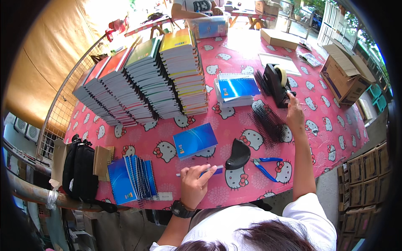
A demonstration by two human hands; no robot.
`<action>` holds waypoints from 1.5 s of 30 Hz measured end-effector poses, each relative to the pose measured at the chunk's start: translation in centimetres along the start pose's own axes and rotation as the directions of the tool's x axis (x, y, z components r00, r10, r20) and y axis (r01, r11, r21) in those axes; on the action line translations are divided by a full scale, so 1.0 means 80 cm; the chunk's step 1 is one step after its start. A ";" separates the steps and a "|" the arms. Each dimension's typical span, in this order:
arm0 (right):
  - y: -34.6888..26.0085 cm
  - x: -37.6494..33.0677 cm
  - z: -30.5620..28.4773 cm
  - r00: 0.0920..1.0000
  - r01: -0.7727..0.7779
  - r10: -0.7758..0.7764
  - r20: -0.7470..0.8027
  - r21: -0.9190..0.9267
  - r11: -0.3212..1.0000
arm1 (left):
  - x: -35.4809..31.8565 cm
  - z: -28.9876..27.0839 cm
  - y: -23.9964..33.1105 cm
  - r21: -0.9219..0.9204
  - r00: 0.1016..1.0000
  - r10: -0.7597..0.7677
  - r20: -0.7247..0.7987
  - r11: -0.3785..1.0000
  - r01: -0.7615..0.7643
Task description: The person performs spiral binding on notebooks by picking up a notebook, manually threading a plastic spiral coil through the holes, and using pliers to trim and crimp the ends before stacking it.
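My left hand (196, 182) rests near the table's front edge, its fingers closed around a thin pen-like stick (209, 169) with a white and blue shaft. A blue notebook (195, 139) lies flat just beyond it. My right hand (294, 113) reaches far right to a black tape dispenser (275, 83), fingertips at the strip of tape by its front end. A pile of black spiral binding combs (268, 121) lies left of that hand. Between my arms sit a black curved tool (238, 154) and blue-handled pliers (266, 165).
Tall rows of spiral notebooks (146, 83) fill the back left of the pink cartoon-cat tablecloth (234, 54). A short blue stack (236, 90), a fanned blue pile (132, 178), a black bag (79, 169) and cardboard boxes (345, 75) surround them. Another person sits at the far end.
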State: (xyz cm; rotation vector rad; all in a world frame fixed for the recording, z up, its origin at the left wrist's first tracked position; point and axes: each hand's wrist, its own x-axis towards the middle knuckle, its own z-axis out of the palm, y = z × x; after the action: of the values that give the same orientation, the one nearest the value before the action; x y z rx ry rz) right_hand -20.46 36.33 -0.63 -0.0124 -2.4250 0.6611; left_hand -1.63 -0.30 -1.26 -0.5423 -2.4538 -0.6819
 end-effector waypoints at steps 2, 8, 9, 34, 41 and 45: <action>-0.072 -0.022 -0.029 0.984 -0.068 0.007 0.180 0.331 0.941 | 0.005 0.003 0.003 -0.001 0.999 -0.012 -0.035 1.000 0.012; -0.183 -0.119 -0.030 0.682 -0.020 -0.471 0.560 0.658 0.753 | 0.002 0.023 -0.006 -0.072 0.990 -0.115 -0.083 0.991 0.109; -0.186 -0.125 -0.030 0.676 -0.075 -0.450 0.584 0.661 0.746 | 0.006 0.022 -0.006 -0.077 0.989 -0.115 -0.092 0.991 0.108; -0.203 -0.135 -0.017 0.520 -0.031 -0.576 0.630 0.688 0.725 | 0.019 0.007 0.021 -0.093 0.992 -0.108 0.066 0.989 0.114; -0.188 -0.125 -0.014 0.569 0.097 -0.486 0.663 0.533 0.840 | 0.013 0.007 0.019 -0.081 0.982 -0.059 0.180 0.994 0.075; -0.155 -0.122 -0.006 0.655 0.328 -0.437 0.616 0.289 0.899 | 0.011 0.009 0.020 -0.093 0.990 -0.023 0.136 0.995 0.036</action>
State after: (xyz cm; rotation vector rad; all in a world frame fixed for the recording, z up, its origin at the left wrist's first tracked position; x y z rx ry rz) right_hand -10.44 24.15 -0.09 0.9471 -2.8945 0.7295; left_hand -1.80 1.58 -0.71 -0.6082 -2.5695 -0.8010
